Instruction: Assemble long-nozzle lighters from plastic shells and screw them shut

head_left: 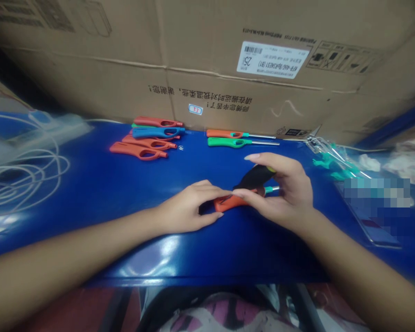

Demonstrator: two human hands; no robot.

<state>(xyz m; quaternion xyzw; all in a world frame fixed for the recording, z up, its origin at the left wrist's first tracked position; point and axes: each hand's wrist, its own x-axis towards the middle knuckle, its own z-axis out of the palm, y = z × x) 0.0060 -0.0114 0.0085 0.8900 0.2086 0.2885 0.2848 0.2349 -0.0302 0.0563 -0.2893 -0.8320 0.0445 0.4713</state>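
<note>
An orange lighter (240,201) with a long nozzle lies on the blue table in front of me. My left hand (195,205) pinches its handle end between thumb and fingers. In my right hand (287,189) is a screwdriver (254,177) with a black handle and a yellow-green end, slanting down over the lighter; its tip is hard to make out. My right thumb rests by the lighter's upper side. A teal collar and a bit of metal tube show at the lighter's right end, partly behind the right hand.
Several lighter handles (138,150), orange, red and blue, lie at the back left. Two lighters with metal tubes (226,142) lie at the back. Metal tubes with teal parts (339,161) and a flat device (370,226) are at right; white cable (51,170) at left. A cardboard box (124,69) stands behind.
</note>
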